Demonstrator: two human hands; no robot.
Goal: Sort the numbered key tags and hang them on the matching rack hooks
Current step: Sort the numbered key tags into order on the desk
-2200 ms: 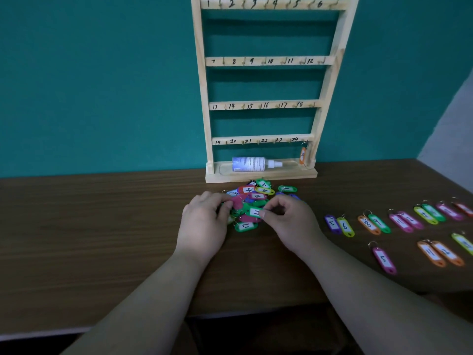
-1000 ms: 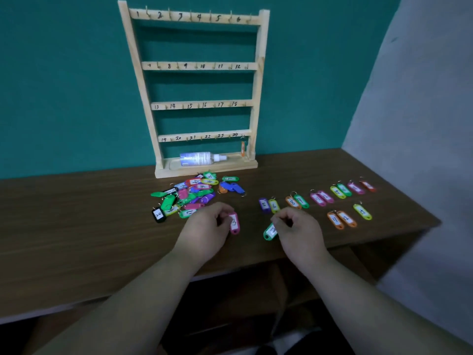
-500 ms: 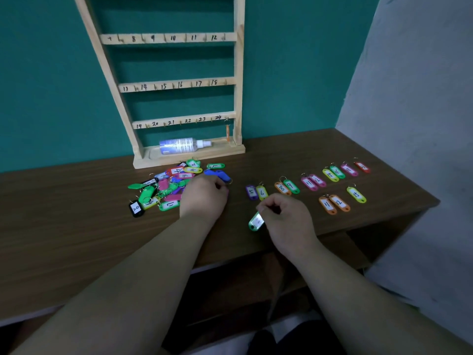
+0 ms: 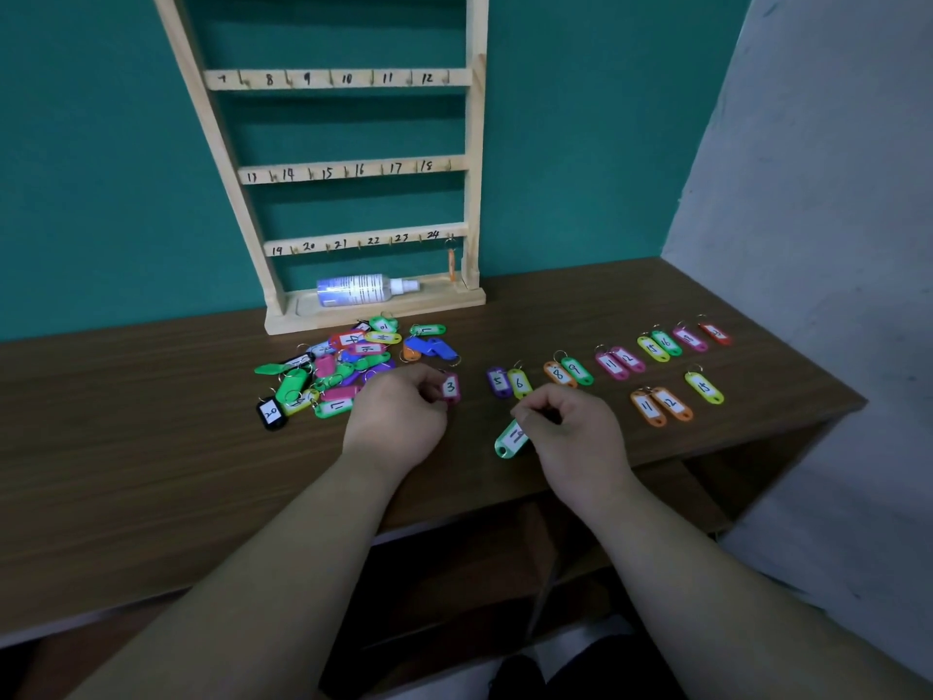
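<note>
A wooden rack (image 4: 474,194) with numbered hooks stands against the teal wall; one orange tag (image 4: 452,265) hangs at hook 24. A mixed pile of coloured key tags (image 4: 343,368) lies in front of it. My left hand (image 4: 399,416) pinches a pink tag marked 3 (image 4: 451,387) at the pile's right edge. My right hand (image 4: 570,431) pinches a green tag marked 19 (image 4: 511,439) just above the table. To the right, sorted tags lie in a row, from purple 5 (image 4: 498,381) to a red one (image 4: 715,333), with three more (image 4: 671,402) nearer me.
The brown table (image 4: 151,447) ends at a front edge close to my forearms and at a right edge by the grey wall (image 4: 828,245). A white spray bottle (image 4: 361,289) lies on the rack's base.
Both hands left the pile, each with a tag: the left now shows the pink 3, the right holds the green 19 lower and nearer me. My view swung right and down.
</note>
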